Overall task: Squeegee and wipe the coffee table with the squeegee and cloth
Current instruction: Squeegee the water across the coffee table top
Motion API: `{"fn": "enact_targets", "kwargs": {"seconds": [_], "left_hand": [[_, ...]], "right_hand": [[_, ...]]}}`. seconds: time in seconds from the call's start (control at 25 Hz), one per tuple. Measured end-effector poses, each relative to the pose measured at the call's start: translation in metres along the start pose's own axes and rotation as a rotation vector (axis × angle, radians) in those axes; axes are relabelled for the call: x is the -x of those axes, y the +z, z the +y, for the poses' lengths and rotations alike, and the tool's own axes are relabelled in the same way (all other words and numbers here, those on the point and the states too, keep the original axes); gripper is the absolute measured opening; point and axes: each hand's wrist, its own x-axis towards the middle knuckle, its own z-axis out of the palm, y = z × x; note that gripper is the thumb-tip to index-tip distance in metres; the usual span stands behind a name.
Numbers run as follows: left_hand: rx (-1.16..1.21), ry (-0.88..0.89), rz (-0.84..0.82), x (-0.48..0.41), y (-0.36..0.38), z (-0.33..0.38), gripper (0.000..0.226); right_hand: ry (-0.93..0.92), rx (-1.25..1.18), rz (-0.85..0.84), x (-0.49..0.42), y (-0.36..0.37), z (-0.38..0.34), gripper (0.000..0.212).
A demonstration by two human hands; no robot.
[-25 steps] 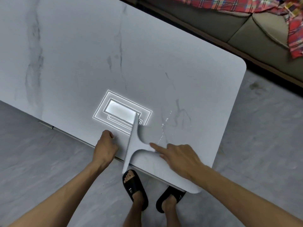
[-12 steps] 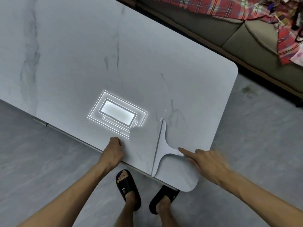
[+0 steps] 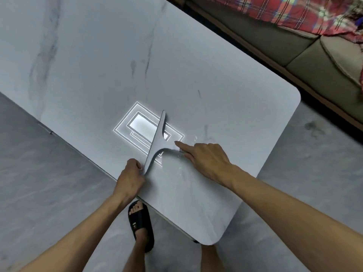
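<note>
The white marble-look coffee table (image 3: 225,85) fills the view, its rounded corner near me on the right. A grey T-shaped squeegee (image 3: 158,138) lies with its blade on the top, running from the bright light reflection down to the near edge. My right hand (image 3: 206,160) grips its handle, index finger stretched along it. My left hand (image 3: 130,177) is curled into a fist at the near table edge, touching the blade's near end. A few water drops (image 3: 195,138) glisten just right of the handle. No cloth is in view.
A sofa (image 3: 306,55) with a red plaid fabric (image 3: 284,10) stands beyond the table's far right side. Grey floor (image 3: 49,193) surrounds the table. My foot in a black slipper (image 3: 140,222) stands below the near edge. A ceiling light reflection (image 3: 141,124) shines on the top.
The squeegee has swept back to the left across the wet patch and now crosses the light reflection. Its near end has reached my left hand, which stayed at the edge.
</note>
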Motion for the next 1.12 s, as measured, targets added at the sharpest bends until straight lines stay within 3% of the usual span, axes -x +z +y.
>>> {"fn": "enact_targets", "kwargs": {"seconds": [0.36, 0.64, 0.8, 0.92, 1.04, 1.12], "left_hand": [[0.073, -0.095, 0.038, 0.025, 0.073, 0.073, 0.024], [-0.021, -0.108, -0.038, 0.009, 0.084, 0.096, 0.019], [-0.059, -0.147, -0.144, 0.0, 0.085, 0.1, 0.018], [-0.056, -0.185, -0.194, -0.004, 0.082, 0.104, 0.02], [-0.005, -0.157, -0.175, -0.002, 0.07, 0.105, 0.02], [0.028, -0.118, -0.133, 0.004, 0.062, 0.102, 0.018]], "right_hand": [[0.139, -0.015, -0.072, 0.086, -0.036, 0.121, 0.046], [0.437, -0.396, 0.058, -0.037, -0.112, 0.191, 0.048], [0.475, -0.399, 0.044, -0.06, -0.103, 0.175, 0.054], [0.359, -0.328, -0.067, -0.015, -0.072, 0.141, 0.059], [0.252, -0.268, -0.251, 0.042, -0.057, 0.107, 0.062], [0.238, -0.304, -0.269, 0.046, -0.07, 0.101, 0.06]]}}
